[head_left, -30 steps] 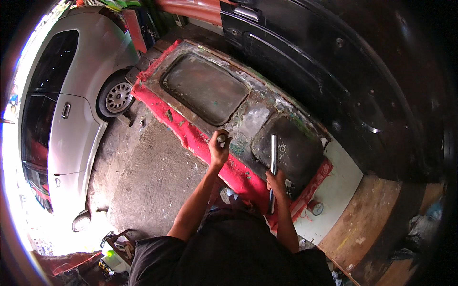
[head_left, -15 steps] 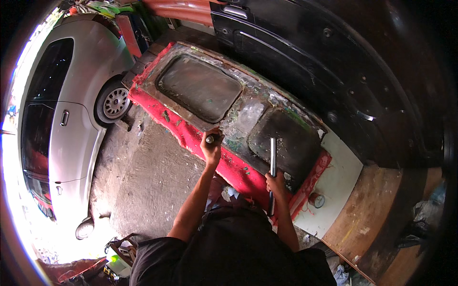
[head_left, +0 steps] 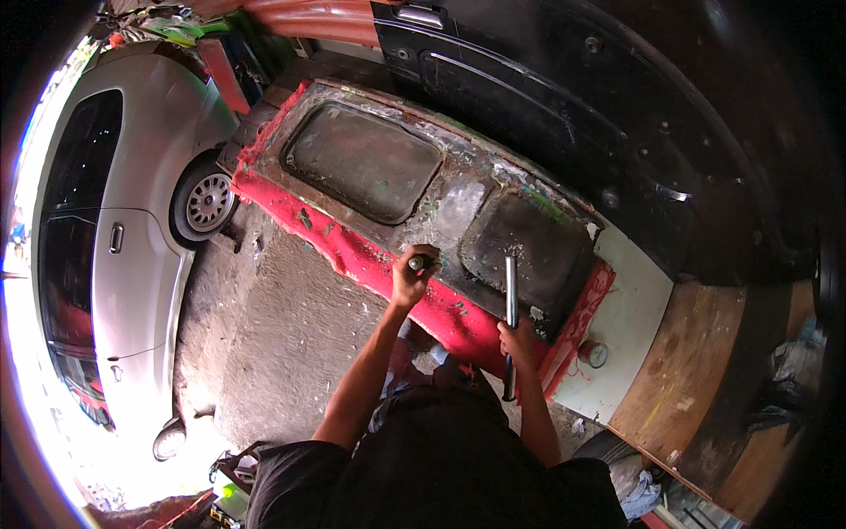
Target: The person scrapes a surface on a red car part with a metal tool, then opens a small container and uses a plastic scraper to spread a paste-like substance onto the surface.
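the left hand (head_left: 411, 277) is clenched around a small dark cylindrical tool (head_left: 417, 262), its rounded end poking out of the fist, pressed against the near edge of a worn red car body panel (head_left: 370, 251). the right hand (head_left: 515, 339) grips a long slim metal bar (head_left: 510, 317), held nearly upright, with its upper end over the smaller of the panel's two dark recessed openings (head_left: 529, 251) and its lower end hanging below the fist. the larger recessed opening (head_left: 363, 161) lies beyond and to the left of the left hand. well to the left of both hands a silver car (head_left: 106, 238) stands on the rough concrete floor (head_left: 273, 344). beyond the panel, away from the hands, lies a black car part (head_left: 599, 115). to the right of the right hand sit a white board (head_left: 630, 326) and a wooden board (head_left: 696, 379).
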Available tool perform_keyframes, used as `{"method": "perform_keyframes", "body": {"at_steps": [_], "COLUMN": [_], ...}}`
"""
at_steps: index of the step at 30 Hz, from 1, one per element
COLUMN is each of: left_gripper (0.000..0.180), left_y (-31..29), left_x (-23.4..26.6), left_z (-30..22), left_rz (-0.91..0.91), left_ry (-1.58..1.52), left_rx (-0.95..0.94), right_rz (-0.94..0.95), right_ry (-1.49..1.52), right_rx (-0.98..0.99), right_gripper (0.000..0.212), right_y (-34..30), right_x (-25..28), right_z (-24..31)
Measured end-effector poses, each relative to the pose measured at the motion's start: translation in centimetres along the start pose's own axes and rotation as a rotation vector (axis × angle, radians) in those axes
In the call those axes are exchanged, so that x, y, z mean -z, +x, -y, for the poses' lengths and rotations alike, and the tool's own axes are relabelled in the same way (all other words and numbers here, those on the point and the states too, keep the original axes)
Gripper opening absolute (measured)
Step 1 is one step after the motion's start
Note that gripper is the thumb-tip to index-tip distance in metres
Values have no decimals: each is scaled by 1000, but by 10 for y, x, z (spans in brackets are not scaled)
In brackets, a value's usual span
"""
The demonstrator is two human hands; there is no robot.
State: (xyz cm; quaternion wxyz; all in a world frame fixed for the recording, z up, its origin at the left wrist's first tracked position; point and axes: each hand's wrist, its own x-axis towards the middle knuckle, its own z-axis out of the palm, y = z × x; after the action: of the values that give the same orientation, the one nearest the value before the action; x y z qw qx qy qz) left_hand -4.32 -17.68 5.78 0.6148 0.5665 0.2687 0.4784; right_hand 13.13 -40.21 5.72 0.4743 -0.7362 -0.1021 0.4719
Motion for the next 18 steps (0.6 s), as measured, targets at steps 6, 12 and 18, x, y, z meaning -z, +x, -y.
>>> {"method": "perform_keyframes", "body": {"at_steps": [6,12,18], "left_gripper": [33,40,41], "left_y": [5,-1,-10], "left_x": [18,33,32], "left_z": [-15,-9,4], "left_rz": [-48,97,34], "left_ry": [559,248,-167], "left_rx": [-183,-92,79], "right_rz": [2,-14,-44], "right_ry": [34,130,118], "right_rx": [-6,-38,-4], "right_gripper": [18,19,20], "right_y": [-22,-45,-63], "right_x": [-19,-50,-70], "right_z": [-2,-4,-18]}}
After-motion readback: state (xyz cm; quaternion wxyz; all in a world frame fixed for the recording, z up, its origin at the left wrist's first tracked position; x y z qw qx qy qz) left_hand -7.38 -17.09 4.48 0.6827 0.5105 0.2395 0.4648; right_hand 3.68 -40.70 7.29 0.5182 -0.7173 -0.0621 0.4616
